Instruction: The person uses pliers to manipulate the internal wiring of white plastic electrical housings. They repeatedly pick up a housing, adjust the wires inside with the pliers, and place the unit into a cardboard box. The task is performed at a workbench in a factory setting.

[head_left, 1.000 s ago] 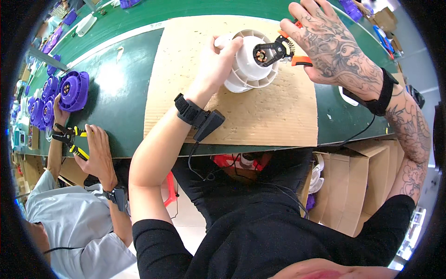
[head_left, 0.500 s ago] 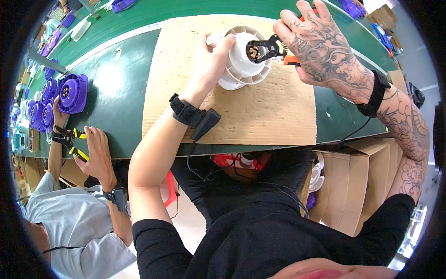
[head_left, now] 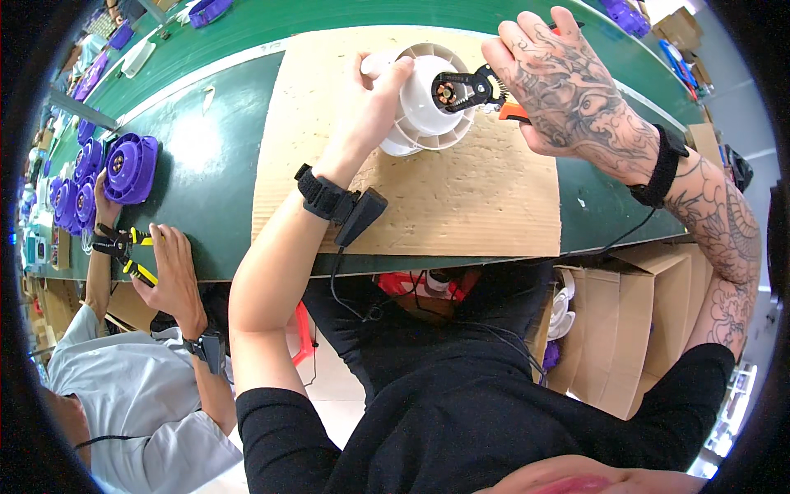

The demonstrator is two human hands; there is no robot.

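A white round plastic housing [head_left: 421, 103] with a ribbed outer ring stands on a cardboard sheet [head_left: 395, 210]. Its left side is gripped by my left hand [head_left: 374, 103], thumb and fingers closed on the rim. My right hand [head_left: 559, 86] is wrapped round the orange handles of wire strippers [head_left: 477, 86]. Their black jaws reach into the dark opening at the housing's middle, where copper-coloured parts show. Whether the jaws touch those parts I cannot tell.
On the left a co-worker's hand [head_left: 171, 276] holds yellow-handled wire strippers [head_left: 123, 247] near several purple housings [head_left: 130, 169]. A green conveyor [head_left: 271, 20] runs behind the table. Open cardboard boxes [head_left: 613, 329] stand below the table edge at right.
The housing and my left hand have shifted slightly left. My right hand has dipped a little, and the strippers' jaws remain at the housing's central opening.
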